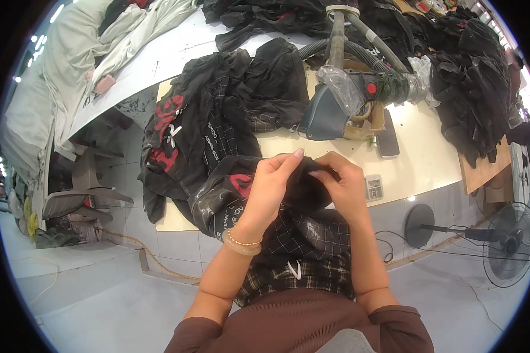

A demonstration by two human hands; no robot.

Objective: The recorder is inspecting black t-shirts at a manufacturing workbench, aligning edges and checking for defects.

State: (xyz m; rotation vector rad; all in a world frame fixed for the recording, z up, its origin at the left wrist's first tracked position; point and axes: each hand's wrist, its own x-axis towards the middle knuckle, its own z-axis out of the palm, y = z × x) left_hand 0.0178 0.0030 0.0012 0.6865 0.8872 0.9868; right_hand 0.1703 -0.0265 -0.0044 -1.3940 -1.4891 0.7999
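Where table edge ends, hands on garment.

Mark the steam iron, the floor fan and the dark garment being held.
steam iron [327, 115], head view, on its grey body.
floor fan [510, 244], head view, on the round wire guard.
dark garment [312, 226], head view, on the checked cloth below the hands.

Black garment bunched in my lap, upper edge pinched between my left hand and right hand. Glossy black outer fabric with red print and white lettering on the left side, black-and-white plaid lining below, white drawstring tip hanging near the bottom.
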